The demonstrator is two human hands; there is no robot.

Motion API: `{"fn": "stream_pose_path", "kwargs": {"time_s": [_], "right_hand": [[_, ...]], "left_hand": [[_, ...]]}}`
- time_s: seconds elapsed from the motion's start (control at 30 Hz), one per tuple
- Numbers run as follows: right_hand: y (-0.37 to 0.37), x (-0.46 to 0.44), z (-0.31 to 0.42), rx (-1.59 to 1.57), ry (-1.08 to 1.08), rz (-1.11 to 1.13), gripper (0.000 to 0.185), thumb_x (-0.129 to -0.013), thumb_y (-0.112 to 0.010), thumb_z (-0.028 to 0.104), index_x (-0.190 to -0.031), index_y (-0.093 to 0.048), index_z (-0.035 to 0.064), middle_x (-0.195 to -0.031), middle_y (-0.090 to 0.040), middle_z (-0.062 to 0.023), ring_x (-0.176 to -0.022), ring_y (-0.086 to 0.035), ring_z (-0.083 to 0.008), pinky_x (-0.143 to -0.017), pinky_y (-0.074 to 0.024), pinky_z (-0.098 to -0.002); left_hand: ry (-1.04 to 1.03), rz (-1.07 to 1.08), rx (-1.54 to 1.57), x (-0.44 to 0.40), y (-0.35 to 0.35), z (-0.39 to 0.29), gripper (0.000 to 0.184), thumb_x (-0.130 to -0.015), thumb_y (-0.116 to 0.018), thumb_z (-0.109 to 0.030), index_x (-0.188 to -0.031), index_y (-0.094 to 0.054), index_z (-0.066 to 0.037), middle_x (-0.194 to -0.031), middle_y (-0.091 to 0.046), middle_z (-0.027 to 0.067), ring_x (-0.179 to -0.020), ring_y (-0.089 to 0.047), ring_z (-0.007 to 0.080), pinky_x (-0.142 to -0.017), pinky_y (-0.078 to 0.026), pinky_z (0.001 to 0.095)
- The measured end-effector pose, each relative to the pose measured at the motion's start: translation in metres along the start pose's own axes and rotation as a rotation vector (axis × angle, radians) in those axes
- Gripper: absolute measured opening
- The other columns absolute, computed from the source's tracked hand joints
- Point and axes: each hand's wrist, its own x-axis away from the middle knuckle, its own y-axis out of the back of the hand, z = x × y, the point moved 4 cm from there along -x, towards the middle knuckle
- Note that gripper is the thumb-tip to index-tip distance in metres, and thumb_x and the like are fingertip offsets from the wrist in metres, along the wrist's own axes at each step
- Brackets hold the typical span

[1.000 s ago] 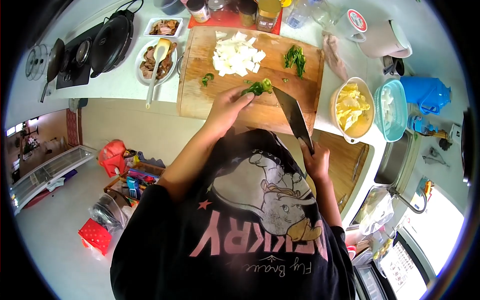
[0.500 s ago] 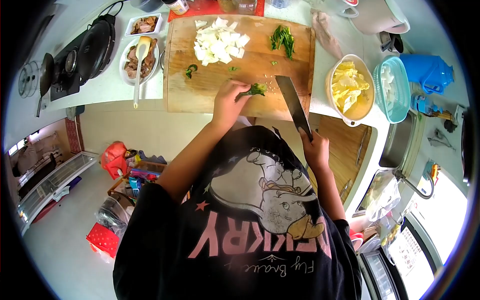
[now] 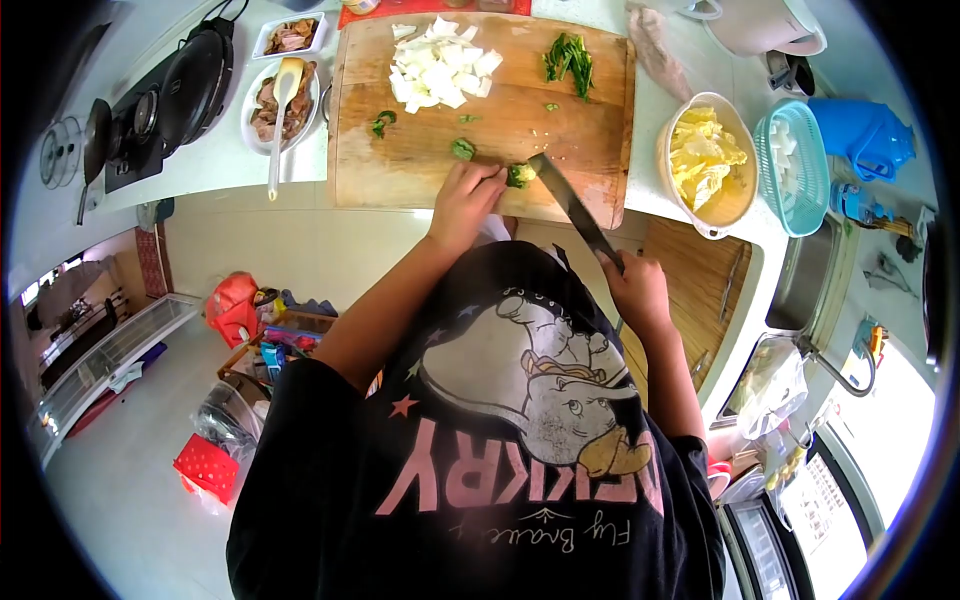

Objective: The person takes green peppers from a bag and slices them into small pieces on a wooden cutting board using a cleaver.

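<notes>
My left hand (image 3: 468,205) is closed around a green pepper (image 3: 521,176) near the front edge of the wooden cutting board (image 3: 400,165). The pepper's cut end, with pale seeds, sticks out beyond my fingertips. My right hand (image 3: 636,289) grips the handle of a kitchen knife (image 3: 572,203), its dark blade slanting up to the left. The blade's tip is beside the pepper; I cannot tell whether they touch. A green piece (image 3: 463,149) lies just above my left hand. Farther back are chopped white pieces (image 3: 440,68) and green strips (image 3: 569,66).
Left of the board stand a plate of meat with a spatula (image 3: 282,110), a smaller meat dish (image 3: 290,37) and a black pan (image 3: 190,85). To the right are a bowl of yellow leaves (image 3: 706,160), a turquoise basket (image 3: 793,168), a cloth (image 3: 658,50) and the sink (image 3: 803,275).
My left hand has lowered the pepper toward the board and turned its cut end right. The knife tip has moved left to it. Another green piece now lies above my left hand.
</notes>
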Motion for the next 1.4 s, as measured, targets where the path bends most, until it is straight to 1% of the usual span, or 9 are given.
{"fn": "stream_pose_path", "kwargs": {"time_s": [0.17,0.27,0.37,0.57,0.77,0.97,1.17,1.27,1.4], "right_hand": [[-0.007,0.001,0.006,0.129,-0.037,0.114,0.037,-0.095,-0.060,0.033,-0.076,-0.065,0.0013,-0.074,-0.065,-0.0237,-0.071,-0.063,-0.0440,-0.067,-0.0515,-0.0507],[-0.007,0.004,0.007,0.085,0.018,0.050,0.038,-0.094,-0.063,0.032,-0.074,-0.063,-0.0005,-0.068,-0.061,-0.0250,-0.065,-0.059,-0.0457,-0.060,-0.0476,-0.0506],[-0.006,0.005,0.007,0.074,0.011,0.070,0.038,-0.094,-0.063,0.032,-0.075,-0.063,-0.0007,-0.068,-0.061,-0.0253,-0.065,-0.059,-0.0460,-0.060,-0.0476,-0.0505],[-0.009,0.002,0.009,0.062,0.003,0.079,0.039,-0.095,-0.062,0.032,-0.077,-0.064,-0.0019,-0.069,-0.061,-0.0266,-0.066,-0.060,-0.0468,-0.060,-0.0476,-0.0504],[-0.012,-0.001,0.011,0.075,-0.025,0.094,0.040,-0.095,-0.061,0.034,-0.079,-0.065,-0.0021,-0.070,-0.061,-0.0272,-0.068,-0.060,-0.0467,-0.061,-0.0477,-0.0503],[-0.012,-0.002,0.012,0.082,-0.018,0.090,0.040,-0.095,-0.061,0.034,-0.078,-0.064,-0.0024,-0.070,-0.061,-0.0277,-0.068,-0.060,-0.0471,-0.061,-0.0470,-0.0507],[-0.011,-0.003,0.011,0.089,-0.018,0.086,0.040,-0.095,-0.061,0.033,-0.076,-0.063,-0.0024,-0.069,-0.059,-0.0279,-0.067,-0.059,-0.0473,-0.059,-0.0458,-0.0504],[-0.010,-0.005,0.016,0.144,-0.046,0.122,0.036,-0.096,-0.059,0.033,-0.080,-0.064,0.0018,-0.072,-0.063,-0.0254,-0.072,-0.062,-0.0454,-0.067,-0.0503,-0.0529],[-0.008,-0.005,0.015,0.143,-0.036,0.118,0.035,-0.095,-0.059,0.033,-0.078,-0.064,0.0019,-0.071,-0.063,-0.0248,-0.071,-0.062,-0.0452,-0.066,-0.0504,-0.0524]], "left_hand": [[-0.013,-0.016,0.023,0.003,-0.002,0.004,0.012,-0.077,-0.075,0.000,-0.085,-0.067,-0.003,-0.093,-0.066,0.0065,-0.085,-0.060,0.0270,-0.073,-0.052,0.0355],[-0.025,-0.010,0.018,0.003,-0.002,0.007,0.011,-0.077,-0.075,0.000,-0.081,-0.064,-0.003,-0.091,-0.066,0.0072,-0.083,-0.060,0.0270,-0.072,-0.052,0.0359],[-0.014,-0.006,0.012,0.003,-0.002,0.009,0.013,-0.077,-0.075,0.000,-0.077,-0.062,-0.003,-0.090,-0.065,0.0076,-0.082,-0.059,0.0271,-0.071,-0.051,0.0365],[-0.023,0.009,0.054,0.004,-0.004,0.016,0.016,-0.073,-0.077,0.001,-0.083,-0.065,-0.001,-0.092,-0.068,0.0089,-0.080,-0.060,0.0280,-0.069,-0.052,0.0366],[-0.150,0.086,-0.052,0.005,-0.003,0.013,0.016,-0.073,-0.073,-0.001,-0.087,-0.066,-0.001,-0.097,-0.067,0.0102,-0.082,-0.061,0.0266,-0.070,-0.052,0.0375],[-0.259,0.145,-0.186,0.013,0.003,0.012,0.033,-0.077,-0.062,-0.006,-0.108,-0.066,0.002,-0.120,-0.063,0.0133,-0.101,-0.062,0.0275,-0.086,-0.054,0.0362],[-0.269,0.222,-0.186,0.016,0.005,0.012,0.037,-0.078,-0.063,-0.006,-0.114,-0.065,0.004,-0.128,-0.059,0.0159,-0.115,-0.057,0.0320,-0.098,-0.050,0.0401],[-0.261,0.230,-0.211,0.017,0.007,0.012,0.039,-0.078,-0.064,-0.006,-0.117,-0.064,0.002,-0.128,-0.059,0.0149,-0.116,-0.056,0.0320,-0.097,-0.049,0.0404],[-0.168,0.216,-0.110,0.023,0.009,0.017,0.041,-0.077,-0.064,-0.006,-0.118,-0.065,-0.001,-0.123,-0.060,0.0120,-0.114,-0.057,0.0303,-0.093,-0.049,0.0396]]}}
